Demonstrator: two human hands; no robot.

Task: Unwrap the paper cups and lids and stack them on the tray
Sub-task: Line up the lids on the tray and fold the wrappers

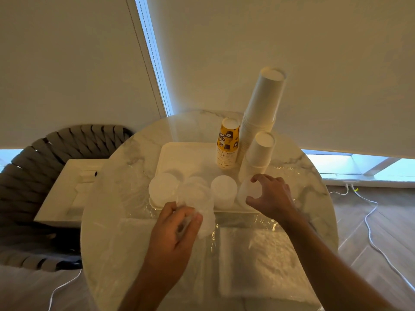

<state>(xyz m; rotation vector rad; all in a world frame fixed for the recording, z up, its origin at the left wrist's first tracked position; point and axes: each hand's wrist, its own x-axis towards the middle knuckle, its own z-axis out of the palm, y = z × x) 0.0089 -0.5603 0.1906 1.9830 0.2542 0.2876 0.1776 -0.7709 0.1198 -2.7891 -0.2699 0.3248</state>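
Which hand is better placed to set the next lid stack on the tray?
Right hand: it already grips a lid stack at the tray's right edge. Left hand is busy pinching plastic wrap.

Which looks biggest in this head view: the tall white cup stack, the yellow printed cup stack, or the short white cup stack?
1. Tall white cup stack, clearly largest.
2. Yellow printed cup stack and short white cup stack: too alike to rank.
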